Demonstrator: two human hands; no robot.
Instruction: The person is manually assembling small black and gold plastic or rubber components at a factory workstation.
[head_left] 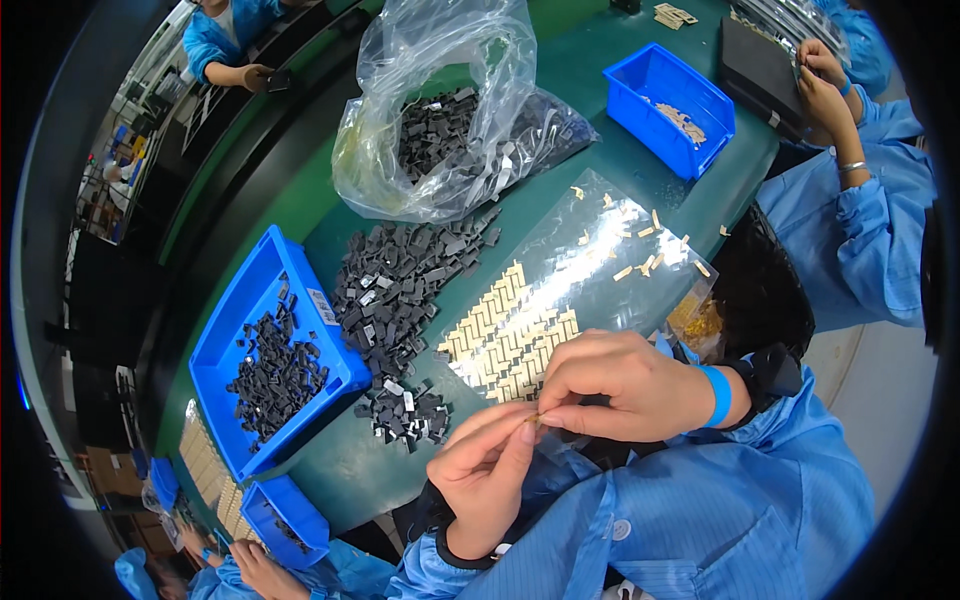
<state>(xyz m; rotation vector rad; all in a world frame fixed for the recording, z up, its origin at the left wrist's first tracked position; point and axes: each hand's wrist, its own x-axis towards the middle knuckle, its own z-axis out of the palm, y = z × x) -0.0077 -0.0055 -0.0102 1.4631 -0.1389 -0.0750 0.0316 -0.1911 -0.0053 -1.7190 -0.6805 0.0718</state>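
Note:
My left hand (490, 470) and my right hand (620, 390) meet at the table's near edge, their fingertips pinched together. Between them is something tiny and brownish, too small to make out. Just beyond my fingers lies a clear plastic sheet (572, 262) bearing rows of small cream-coloured flat pieces (510, 340). More loose cream pieces (650, 262) are scattered over its far right part. To the left of the sheet spreads a heap of small dark grey plastic parts (385, 290), and a smaller pile (405, 412) sits closer to me.
A blue bin (215, 375) with small black parts stands at left, a smaller blue bin (262, 492) nearer. An open clear bag (365, 170) of dark parts lies behind the heap. Another blue bin (640, 105) holds cream pieces. Co-workers' hands (825, 90) are at the right, others lower left.

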